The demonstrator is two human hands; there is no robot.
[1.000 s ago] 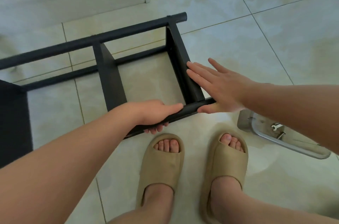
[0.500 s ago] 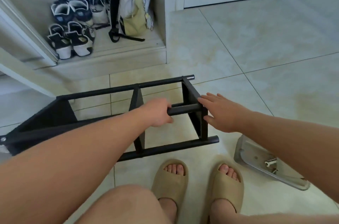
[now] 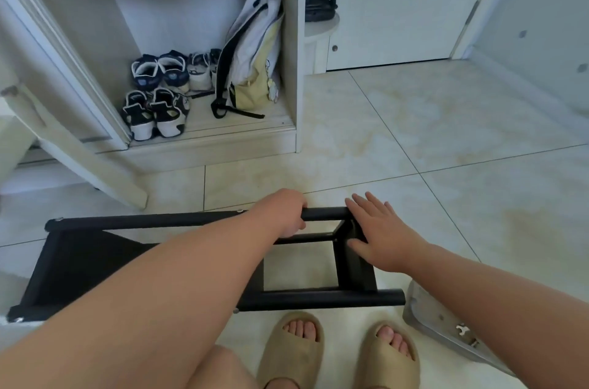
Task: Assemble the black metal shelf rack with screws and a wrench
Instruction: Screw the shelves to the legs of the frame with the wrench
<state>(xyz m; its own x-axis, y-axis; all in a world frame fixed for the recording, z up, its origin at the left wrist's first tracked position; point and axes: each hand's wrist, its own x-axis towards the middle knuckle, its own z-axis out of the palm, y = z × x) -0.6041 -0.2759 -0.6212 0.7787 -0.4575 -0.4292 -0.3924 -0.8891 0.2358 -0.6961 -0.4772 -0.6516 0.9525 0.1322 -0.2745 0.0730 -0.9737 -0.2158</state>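
On my head camera, the black metal shelf rack (image 3: 318, 297) lies on its side on the tiled floor (image 3: 446, 149), just in front of my beige slippers (image 3: 291, 353). My left hand (image 3: 283, 213) has its fingers curled round the rack's upper round tube (image 3: 325, 214), gripping it near the right end. My right hand (image 3: 379, 235) lies flat, fingers straight and slightly spread, pressed against the end panel (image 3: 353, 267) where it meets that tube; it grips nothing.

A grey metal tray (image 3: 424, 315) sits on the floor at lower right, just beside the end of the rack's lower tube. Inside it I see a small flat wrench (image 3: 461, 330) and, next to it, a tiny metal piece too small to name.

Beyond the rack stands an open cabinet (image 3: 296, 70). On its bottom shelf are pairs of sneakers (image 3: 156, 111) and a white-and-yellow backpack (image 3: 251, 47) that leans against the right wall.
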